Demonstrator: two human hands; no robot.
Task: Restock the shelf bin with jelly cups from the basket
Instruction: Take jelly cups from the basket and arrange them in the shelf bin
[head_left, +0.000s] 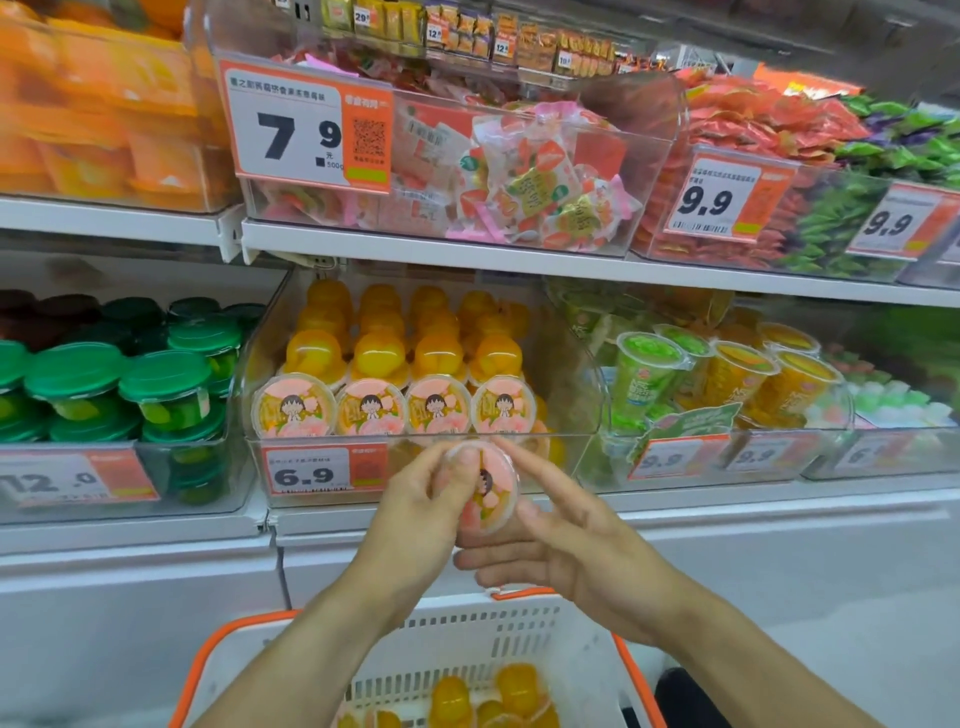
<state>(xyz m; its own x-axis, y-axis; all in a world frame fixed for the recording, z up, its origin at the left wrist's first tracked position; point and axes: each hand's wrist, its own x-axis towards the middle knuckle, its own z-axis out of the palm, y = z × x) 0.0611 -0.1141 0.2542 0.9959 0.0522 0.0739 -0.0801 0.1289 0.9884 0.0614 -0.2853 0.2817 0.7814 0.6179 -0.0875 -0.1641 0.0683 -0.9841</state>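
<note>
Nearest the camera, a white slotted plastic basket with an orange rim (524, 629) sits below both forearms, and several loose orange-yellow jelly cups (514, 688) lie in its bottom.

Above the basket, the left hand (415, 506) and the right hand (566, 540) meet around one round clear plastic jelly cup with a pink cartoon lid (485, 491). The left hand's fingers (460, 460) are curled onto the cup's upper left edge, pinching it. The right hand lies under and to the right of the cup, its fingers fairly straight and spread; the forefinger runs up along the cup's right rim, while the others stretch out beneath it. The cup is tilted so its lid faces the camera.

Just beyond the fingers stands the clear plastic shelf bin (587, 364), with an orange 6.9 price tag (324, 470) to the left of the left hand. A row of four pink-lidded cups (397, 408) stands on edge behind the bin's front wall, and rounded yellow cups are stacked behind them. Left of the fingers, another bin holds green-lidded tubs (166, 384).
</note>
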